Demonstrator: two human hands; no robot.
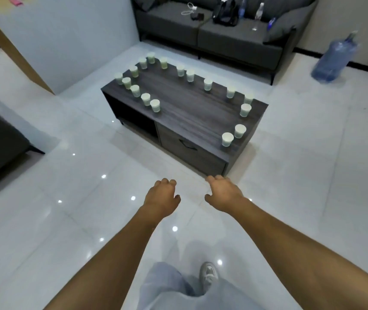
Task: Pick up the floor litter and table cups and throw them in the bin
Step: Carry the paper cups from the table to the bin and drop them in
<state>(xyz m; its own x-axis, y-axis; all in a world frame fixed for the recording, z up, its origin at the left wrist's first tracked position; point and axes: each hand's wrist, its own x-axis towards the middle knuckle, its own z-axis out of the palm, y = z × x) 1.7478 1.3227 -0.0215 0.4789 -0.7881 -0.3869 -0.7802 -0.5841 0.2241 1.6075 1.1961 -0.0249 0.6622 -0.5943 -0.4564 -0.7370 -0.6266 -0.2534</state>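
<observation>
Here, paper cups [227, 139] ring the dark table [192, 108].

Matt wood-grain table [192, 108], pale paper-like cups [227, 139], glossy white floor tiles [66, 198], dark cloth sofa [234, 39].

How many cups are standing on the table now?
17 cups, all on the table: ten at its left end, three along the far edge, four at the right end. None looks hidden.
</observation>
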